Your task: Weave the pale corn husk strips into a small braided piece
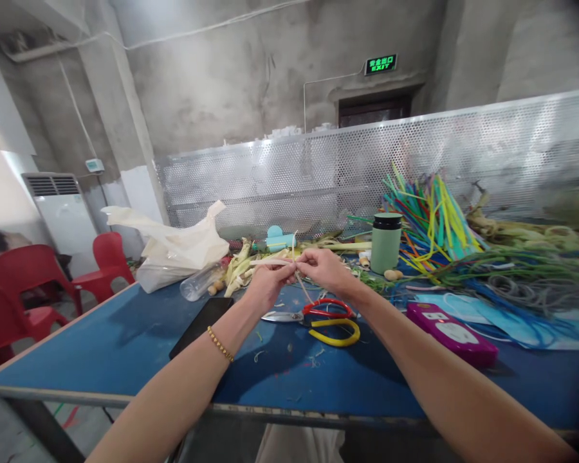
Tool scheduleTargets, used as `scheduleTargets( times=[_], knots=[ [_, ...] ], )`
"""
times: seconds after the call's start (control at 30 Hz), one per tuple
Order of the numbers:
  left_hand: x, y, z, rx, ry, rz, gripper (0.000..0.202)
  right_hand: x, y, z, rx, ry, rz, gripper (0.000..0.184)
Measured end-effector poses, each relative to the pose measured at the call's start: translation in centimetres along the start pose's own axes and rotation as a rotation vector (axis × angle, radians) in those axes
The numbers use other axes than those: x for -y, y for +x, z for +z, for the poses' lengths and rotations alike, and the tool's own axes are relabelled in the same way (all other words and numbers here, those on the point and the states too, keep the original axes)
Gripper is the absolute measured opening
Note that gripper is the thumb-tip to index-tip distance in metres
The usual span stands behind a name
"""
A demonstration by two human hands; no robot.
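Above the blue table (101, 347), my left hand (267, 283) and my right hand (325, 267) meet, fingertips nearly touching. Both pinch a thin pale strip (270, 262), which looks like plant husk; its ends stick out to the left, upward and down below the fingers. The exact crossing of the strip is hidden by my fingertips. Below my hands lies a pair of scissors (335, 321) with one red and one yellow handle, blades pointing left. A dark phone (202, 325) lies under my left forearm.
Behind my hands lie pale husks (241, 270) and a clear bottle (197, 284), beside a plastic bag (178, 247). To the right stand a green canister (386, 244), a magenta box (451, 334), blue masks (525, 318) and colourful strips (444, 222). A perforated metal panel (270, 180) rises behind.
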State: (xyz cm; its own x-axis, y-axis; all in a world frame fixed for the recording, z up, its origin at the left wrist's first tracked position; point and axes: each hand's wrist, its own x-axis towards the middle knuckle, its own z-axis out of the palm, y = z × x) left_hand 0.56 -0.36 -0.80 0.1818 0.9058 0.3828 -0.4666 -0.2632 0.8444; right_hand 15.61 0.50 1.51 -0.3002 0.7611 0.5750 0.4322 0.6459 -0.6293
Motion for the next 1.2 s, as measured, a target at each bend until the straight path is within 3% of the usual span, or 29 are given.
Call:
scheduleTargets(
  times=[0.2, 0.4, 0.77, 1.07, 1.13, 1.2],
  knots=[
    [0.3, 0.2, -0.5, 0.027, 0.037, -0.051, 0.022, 0.4, -0.1, -0.8, -0.06, 0.026, 0.012, 0.021],
    [0.2, -0.1, -0.2, 0.083, 0.075, -0.089, 0.021, 0.5, -0.1, -0.7, -0.014, 0.157, 0.011, 0.021],
    [-0.3, -0.5, 0.6, 0.052, 0.09, -0.103, 0.015, 0.0, -0.1, -0.2, -0.065, -0.052, 0.025, 0.019],
    [0.5, -0.3, 0.2, 0.044, 0.135, -0.08, 0.012, -0.4, 0.0, 0.2, -0.041, -0.079, 0.077, 0.018],
    [0.6, -0.1, -0.1, 0.01, 0.095, -0.115, 0.014, -0.4, 0.1, -0.1, -0.028, -0.15, 0.067, 0.024],
    [0.4, 0.2, -0.5, -0.014, 0.05, -0.127, 0.016, -0.1, 0.0, -0.6, -0.115, -0.296, 0.012, 0.029]
  ],
)
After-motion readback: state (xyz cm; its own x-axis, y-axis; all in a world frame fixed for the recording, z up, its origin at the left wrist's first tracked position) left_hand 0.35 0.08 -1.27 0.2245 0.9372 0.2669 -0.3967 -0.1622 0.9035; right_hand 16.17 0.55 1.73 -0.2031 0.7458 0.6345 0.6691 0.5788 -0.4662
